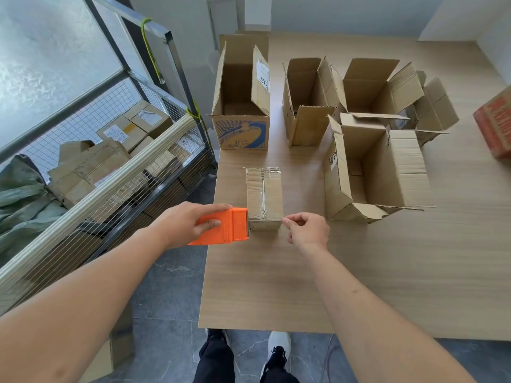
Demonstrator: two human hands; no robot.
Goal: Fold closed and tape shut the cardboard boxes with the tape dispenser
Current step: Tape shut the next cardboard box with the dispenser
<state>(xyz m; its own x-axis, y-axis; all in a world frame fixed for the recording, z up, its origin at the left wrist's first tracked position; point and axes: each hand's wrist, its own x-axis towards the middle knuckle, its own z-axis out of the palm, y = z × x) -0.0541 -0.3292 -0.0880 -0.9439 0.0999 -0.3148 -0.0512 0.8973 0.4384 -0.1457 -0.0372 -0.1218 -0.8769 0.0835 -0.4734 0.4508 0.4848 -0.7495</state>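
Observation:
A small closed cardboard box lies on the wooden table, with clear tape along its top seam and across its far end. My left hand grips an orange tape dispenser, whose front edge is against the box's near left corner. My right hand is at the near right corner, thumb and forefinger pinched together on what looks like the tape end; the tape itself is hard to see. Several open boxes stand behind: a tall one with blue print, a narrow one, a large one.
Another open box stands at the back right, and a red box at the right edge. A wire cage cart holding parcels stands left of the table. My feet are at the table's near edge.

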